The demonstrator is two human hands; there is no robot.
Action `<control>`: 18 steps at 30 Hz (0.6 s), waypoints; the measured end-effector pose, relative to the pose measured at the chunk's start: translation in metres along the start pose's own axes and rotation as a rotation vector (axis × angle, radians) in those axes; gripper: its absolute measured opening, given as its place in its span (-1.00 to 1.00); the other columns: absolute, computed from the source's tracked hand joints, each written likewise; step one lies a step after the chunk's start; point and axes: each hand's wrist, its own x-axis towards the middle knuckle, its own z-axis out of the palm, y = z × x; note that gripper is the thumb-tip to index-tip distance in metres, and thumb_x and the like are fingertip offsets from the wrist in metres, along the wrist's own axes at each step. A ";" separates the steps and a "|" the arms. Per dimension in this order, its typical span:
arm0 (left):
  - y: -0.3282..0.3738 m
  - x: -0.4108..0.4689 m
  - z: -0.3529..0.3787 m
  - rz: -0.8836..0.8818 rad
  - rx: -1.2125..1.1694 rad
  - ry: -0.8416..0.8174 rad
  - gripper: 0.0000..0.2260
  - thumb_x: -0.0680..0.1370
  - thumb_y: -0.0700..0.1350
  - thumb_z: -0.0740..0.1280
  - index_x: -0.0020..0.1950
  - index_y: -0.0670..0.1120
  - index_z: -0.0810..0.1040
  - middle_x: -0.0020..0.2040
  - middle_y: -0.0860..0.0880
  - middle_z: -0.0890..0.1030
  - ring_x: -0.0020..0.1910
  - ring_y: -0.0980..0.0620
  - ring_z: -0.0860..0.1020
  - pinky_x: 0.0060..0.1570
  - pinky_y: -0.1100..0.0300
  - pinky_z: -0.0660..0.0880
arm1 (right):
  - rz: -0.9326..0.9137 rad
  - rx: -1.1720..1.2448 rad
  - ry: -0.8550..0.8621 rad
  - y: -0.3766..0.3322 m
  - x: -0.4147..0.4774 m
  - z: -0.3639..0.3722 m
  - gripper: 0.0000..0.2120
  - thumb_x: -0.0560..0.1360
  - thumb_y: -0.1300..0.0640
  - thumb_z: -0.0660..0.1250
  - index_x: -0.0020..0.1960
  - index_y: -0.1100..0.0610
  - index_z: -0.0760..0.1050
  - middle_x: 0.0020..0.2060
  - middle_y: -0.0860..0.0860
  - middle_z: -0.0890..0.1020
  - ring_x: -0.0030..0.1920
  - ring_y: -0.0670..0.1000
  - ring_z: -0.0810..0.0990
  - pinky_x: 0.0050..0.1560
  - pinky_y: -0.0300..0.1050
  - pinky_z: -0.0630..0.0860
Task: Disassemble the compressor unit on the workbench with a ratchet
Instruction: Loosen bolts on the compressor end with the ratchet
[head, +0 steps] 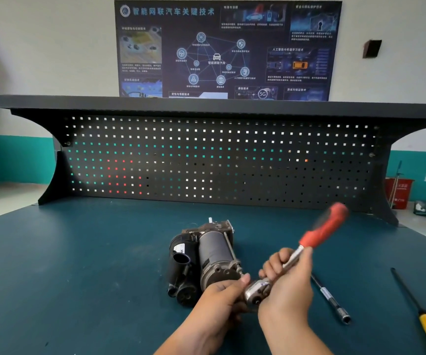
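The compressor unit (201, 257) lies on the blue-green workbench top (78, 265), a grey cylinder beside black housings, with a long bolt along its right side. The ratchet (306, 247) has a chrome head and shaft and a red handle that points up and to the right, blurred. My right hand (287, 283) grips the chrome shaft just behind the head. My left hand (222, 298) pinches the ratchet head at its left side, close to the near end of the compressor. The socket under the head is hidden by my fingers.
An extension bar with a socket end (332, 299) lies on the bench right of my hands. Farther right is a screwdriver with a black shaft and yellow handle (422, 313). A dark pegboard back panel (219, 160) with a shelf stands behind the bench.
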 end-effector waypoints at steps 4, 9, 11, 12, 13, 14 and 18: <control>0.000 -0.002 0.001 -0.017 -0.021 0.008 -0.73 0.49 -0.02 0.35 -0.41 -0.06 0.49 -0.43 -0.07 0.56 -0.53 0.08 0.53 -0.55 0.32 0.20 | 0.048 0.087 0.060 0.001 0.004 -0.001 -0.56 0.61 -0.14 0.02 -0.37 0.05 0.23 -0.62 -0.11 0.21 -0.62 -0.11 0.16 -0.41 -0.16 0.16; 0.002 -0.004 -0.002 -0.092 -0.003 0.005 -0.73 0.49 0.00 0.36 -0.37 -0.04 0.44 -0.44 -0.04 0.45 -0.56 0.08 0.49 -0.52 0.32 0.17 | -0.224 -0.280 -0.288 0.007 -0.003 0.003 -0.58 0.55 -0.12 0.09 -0.40 0.08 0.30 -0.58 -0.09 0.26 -0.55 -0.10 0.19 -0.54 -0.29 0.21; 0.002 -0.005 -0.002 -0.085 0.020 -0.015 -0.74 0.48 -0.02 0.38 -0.34 -0.06 0.41 -0.47 -0.02 0.40 -0.54 0.08 0.45 -0.48 0.27 0.18 | -0.385 -0.437 -0.503 0.009 -0.008 0.002 -0.61 0.49 -0.12 0.14 -0.37 0.14 0.32 -0.55 -0.07 0.29 -0.52 -0.11 0.22 -0.48 -0.27 0.21; 0.002 -0.006 0.000 -0.069 0.015 -0.029 -0.78 0.43 -0.04 0.43 -0.30 -0.09 0.44 -0.45 -0.04 0.40 -0.50 0.07 0.44 -0.43 0.24 0.20 | -0.471 -0.530 -0.603 0.011 -0.011 0.001 -0.58 0.47 -0.15 0.16 -0.37 0.16 0.31 -0.54 -0.03 0.30 -0.50 -0.10 0.25 -0.46 -0.22 0.21; 0.003 -0.007 0.002 -0.039 -0.013 -0.040 -0.80 0.33 -0.04 0.46 -0.30 -0.10 0.48 -0.42 -0.05 0.41 -0.44 0.05 0.43 -0.37 0.22 0.23 | -0.557 -0.640 -0.681 0.012 -0.012 0.000 -0.57 0.46 -0.17 0.16 -0.37 0.16 0.32 -0.52 0.02 0.33 -0.49 -0.07 0.28 -0.46 -0.14 0.24; 0.003 -0.007 0.003 0.007 -0.043 -0.033 -0.81 0.22 -0.02 0.45 -0.36 -0.10 0.53 -0.41 -0.04 0.44 -0.41 0.07 0.44 -0.33 0.22 0.27 | -0.633 -0.758 -0.723 0.013 -0.014 -0.001 -0.55 0.46 -0.19 0.17 -0.37 0.17 0.34 -0.50 0.06 0.37 -0.48 -0.01 0.33 -0.45 -0.04 0.29; 0.003 -0.008 0.003 0.038 -0.037 -0.049 -0.87 0.22 -0.08 0.43 -0.41 -0.12 0.56 -0.41 -0.08 0.47 -0.42 0.05 0.45 -0.34 0.23 0.31 | -0.637 -0.756 -0.627 0.012 -0.019 0.001 -0.56 0.44 -0.17 0.20 -0.39 0.17 0.37 -0.51 0.08 0.39 -0.49 -0.05 0.33 -0.47 -0.09 0.29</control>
